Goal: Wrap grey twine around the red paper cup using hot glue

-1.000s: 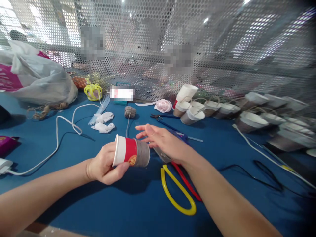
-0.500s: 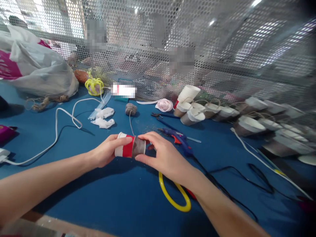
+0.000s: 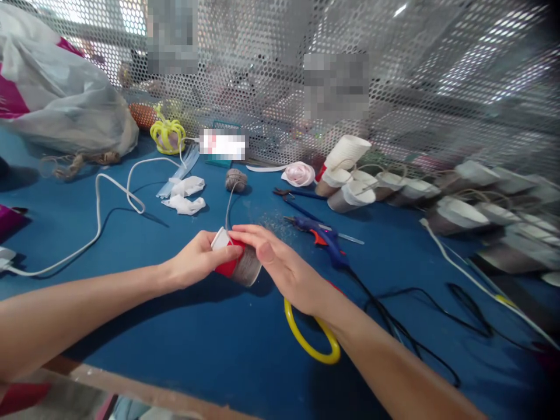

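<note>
At the middle of the worktop [image 3: 196, 361], your paper cup [image 3: 228, 267] lies on its side in the air, its white rim facing about ten o'clock and its base about four. A red band shows past the rim, and grey yarn wraps the base end. Your left hand [image 3: 192, 263] is clamped on the cup from nine o'clock, thumb across the red band. Your right hand [image 3: 282, 265] is at the cup's three o'clock side, fingers outstretched along its far side and thumb raised clear; you cannot tell from here how firmly they touch.

A strand [image 3: 229, 211] runs from the cup to the ball of yarn [image 3: 236, 179] at twelve o'clock. Near your right hand, towards three, lies a blue glue gun [image 3: 326, 240]; a yellow scissor handle [image 3: 304, 345] shows between four and five. Pliers [image 3: 301, 193] lie between one and two, a rolled pink ribbon [image 3: 299, 174] at one, and a group of wrapped cups [image 3: 352, 197] at two. White scraps [image 3: 186, 202] sit between ten and eleven, a yellow ornament [image 3: 167, 137] at eleven, and a plastic bag [image 3: 72, 96] farther out at ten.
</note>
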The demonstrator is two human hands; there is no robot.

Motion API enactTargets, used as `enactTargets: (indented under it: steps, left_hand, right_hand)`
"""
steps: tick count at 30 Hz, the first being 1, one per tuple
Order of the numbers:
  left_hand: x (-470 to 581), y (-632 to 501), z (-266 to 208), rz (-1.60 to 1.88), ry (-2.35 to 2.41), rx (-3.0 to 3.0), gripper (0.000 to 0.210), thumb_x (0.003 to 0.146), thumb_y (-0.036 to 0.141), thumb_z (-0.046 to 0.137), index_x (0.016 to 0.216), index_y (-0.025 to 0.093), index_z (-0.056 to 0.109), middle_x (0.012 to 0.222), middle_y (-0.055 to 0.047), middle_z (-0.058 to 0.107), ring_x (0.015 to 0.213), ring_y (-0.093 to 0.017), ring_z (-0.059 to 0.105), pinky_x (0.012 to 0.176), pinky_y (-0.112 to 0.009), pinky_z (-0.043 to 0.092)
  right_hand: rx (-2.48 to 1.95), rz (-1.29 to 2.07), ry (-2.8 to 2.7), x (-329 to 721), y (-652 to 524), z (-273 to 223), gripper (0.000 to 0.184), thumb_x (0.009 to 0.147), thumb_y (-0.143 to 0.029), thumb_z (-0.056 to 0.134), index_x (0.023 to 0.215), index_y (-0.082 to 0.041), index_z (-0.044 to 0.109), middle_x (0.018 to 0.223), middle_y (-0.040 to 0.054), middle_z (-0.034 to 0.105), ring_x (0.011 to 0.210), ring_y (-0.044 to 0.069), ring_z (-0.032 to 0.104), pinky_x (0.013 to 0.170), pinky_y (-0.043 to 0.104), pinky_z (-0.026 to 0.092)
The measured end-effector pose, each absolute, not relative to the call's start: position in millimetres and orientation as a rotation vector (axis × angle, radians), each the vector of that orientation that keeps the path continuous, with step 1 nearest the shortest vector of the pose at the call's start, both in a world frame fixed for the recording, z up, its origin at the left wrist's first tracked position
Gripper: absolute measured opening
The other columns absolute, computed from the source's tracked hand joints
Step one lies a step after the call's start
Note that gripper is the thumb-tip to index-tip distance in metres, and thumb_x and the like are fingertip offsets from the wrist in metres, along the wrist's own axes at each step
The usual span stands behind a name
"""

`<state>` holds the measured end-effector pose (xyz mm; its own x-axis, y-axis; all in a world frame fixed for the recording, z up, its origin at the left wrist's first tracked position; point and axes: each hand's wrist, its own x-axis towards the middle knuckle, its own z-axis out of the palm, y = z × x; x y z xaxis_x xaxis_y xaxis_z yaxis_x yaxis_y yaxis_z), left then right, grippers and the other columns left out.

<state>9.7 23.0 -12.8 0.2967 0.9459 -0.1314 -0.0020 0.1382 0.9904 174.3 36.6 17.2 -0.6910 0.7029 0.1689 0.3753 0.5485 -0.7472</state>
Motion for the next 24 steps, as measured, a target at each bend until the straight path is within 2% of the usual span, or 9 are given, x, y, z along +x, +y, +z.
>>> enactTargets:
  steps: [3,5,7,9,12,15,18,21,24]
  left_hand:
    - [9.6,24.3,-14.1,0.887,1.090,1.216,0.027,0.069,0.036,0.052,0.059,0.012,0.047,0.049,0.007,0.038,0.045,-0.004,0.029,0.044,-0.018,0.022]
    - [9.0,24.7,-14.3,0.881,1.112,1.213,0.027,0.070,0.036,0.050,0.058,0.013,0.045,0.049,0.006,0.038,0.045,-0.004,0.028,0.044,-0.019,0.020]
    - [8.1,24.6,-13.9,0.879,1.123,1.214,0.027,0.072,0.037,0.048,0.059,0.013,0.045,0.049,0.006,0.038,0.045,-0.005,0.029,0.044,-0.019,0.021]
    - [7.0,24.5,-12.8,0.888,1.125,1.234,0.028,0.072,0.038,0.048,0.060,0.013,0.047,0.049,0.006,0.038,0.046,-0.005,0.030,0.046,-0.019,0.023]
    - [5.2,25.1,-10.3,0.881,1.147,1.250,0.030,0.072,0.040,0.048,0.065,0.012,0.051,0.055,0.003,0.046,0.050,-0.007,0.036,0.050,-0.019,0.028]
    - [4.4,26.8,-8.4,0.883,1.157,1.249,0.031,0.073,0.041,0.047,0.067,0.011,0.053,0.059,0.001,0.050,0.052,-0.008,0.039,0.051,-0.019,0.031]
    - [4.6,28.2,-8.1,0.887,1.169,1.267,0.031,0.073,0.041,0.046,0.065,0.012,0.053,0.058,0.001,0.050,0.052,-0.008,0.040,0.049,-0.019,0.031]
    - [5.0,28.5,-8.8,0.877,1.157,1.288,0.031,0.074,0.039,0.044,0.064,0.012,0.052,0.057,0.000,0.050,0.051,-0.009,0.040,0.048,-0.019,0.031]
    - [5.2,28.8,-9.6,0.865,1.128,1.322,0.030,0.076,0.036,0.041,0.063,0.011,0.052,0.059,0.000,0.050,0.053,-0.009,0.040,0.050,-0.019,0.032]
  right_hand:
    - [-0.944,0.991,-2.217,180.2,43.0,20.7,0.044,0.087,-0.044,0.022,0.105,-0.018,0.054,0.115,0.0070,0.051,0.107,0.016,0.045,0.092,0.034,0.034]
    - [-1.084,0.918,-2.093,190.8,52.1,27.5,0.041,0.085,-0.045,0.028,0.099,-0.017,0.055,0.102,0.0077,0.057,0.093,0.016,0.053,0.080,0.032,0.044]
    - [-1.252,0.788,-1.932,207.3,64.6,35.7,0.040,0.082,-0.048,0.032,0.087,-0.016,0.056,0.087,0.0075,0.060,0.077,0.015,0.057,0.065,0.029,0.048]
    - [-1.408,0.626,-1.785,228.4,78.3,41.7,0.038,0.080,-0.050,0.035,0.078,-0.017,0.054,0.076,0.0056,0.060,0.065,0.014,0.057,0.055,0.026,0.047]
    - [-1.778,0.284,-1.825,260.7,94.8,40.9,0.028,0.078,-0.043,0.040,0.074,-0.017,0.052,0.068,0.0041,0.059,0.061,0.014,0.056,0.055,0.026,0.043]
    - [-1.972,0.306,-1.924,282.1,101.9,28.0,0.017,0.064,-0.034,0.057,0.057,-0.018,0.055,0.053,0.0022,0.057,0.051,0.016,0.052,0.050,0.027,0.037]
    - [-2.030,0.441,-1.999,289.0,103.4,11.6,0.020,0.050,-0.028,0.066,0.042,-0.019,0.050,0.040,-0.0013,0.050,0.042,0.014,0.047,0.045,0.027,0.032]
    - [-2.055,0.473,-1.947,286.9,102.7,3.2,0.015,0.051,-0.022,0.063,0.047,-0.019,0.050,0.042,-0.0013,0.050,0.042,0.015,0.047,0.045,0.027,0.032]
    - [-2.029,0.526,-1.831,279.6,96.4,8.2,0.012,0.059,-0.024,0.058,0.066,-0.017,0.051,0.050,0.0009,0.055,0.049,0.017,0.052,0.046,0.027,0.036]
